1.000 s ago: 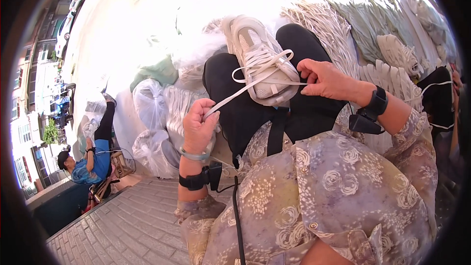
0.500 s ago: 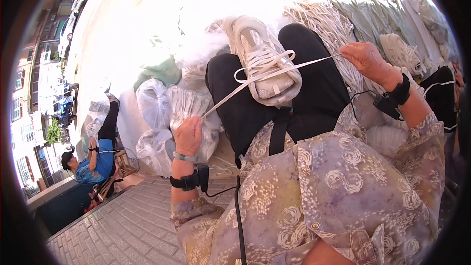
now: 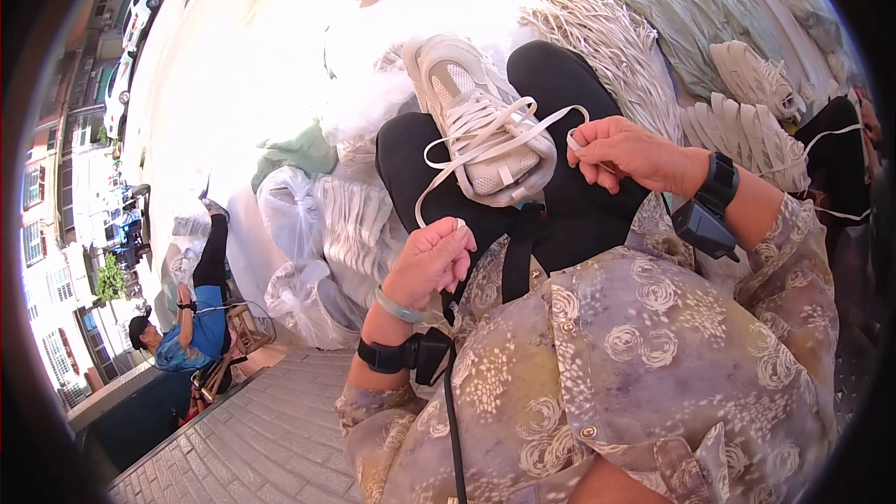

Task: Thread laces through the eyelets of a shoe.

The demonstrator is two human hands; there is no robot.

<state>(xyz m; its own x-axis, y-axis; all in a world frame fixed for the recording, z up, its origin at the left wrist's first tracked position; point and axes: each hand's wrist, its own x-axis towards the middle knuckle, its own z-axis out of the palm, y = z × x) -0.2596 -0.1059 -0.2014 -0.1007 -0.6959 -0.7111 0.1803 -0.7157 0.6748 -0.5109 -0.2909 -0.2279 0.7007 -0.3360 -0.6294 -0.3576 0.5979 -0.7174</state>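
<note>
Two tails of flat white lace point(image 3: 427, 196): both slack, the left one curving down toward you, the right one arching out sideways; take up that slack evenly, so neither side gets ahead.
Pale beige-and-grey mesh shoe point(image 3: 499, 168): it sits across your lap between your black-trousered thighs point(image 3: 411, 149), toe toward you; press your knees in lightly so a pull does not twist it.
Left hand point(image 3: 431, 257): your grip is pressed together at the left tail, though your own fingers hide exactly where they pinch; hold close to the tip.
Right hand point(image 3: 616, 154): your grip pinches the right tail between thumb and forefinger, beside the toe; raise it level with the other before pulling.
Criss-crossed lacing point(image 3: 478, 119): loose curves stand out on both sides; check that each strand lies flat, untwisted, before you draw it snug.
Thin black cable point(image 3: 456, 448): it hangs by your left wrist's black strapped module point(image 3: 431, 355); lead the lace clear, since a snag there could jerk your pull.
</note>
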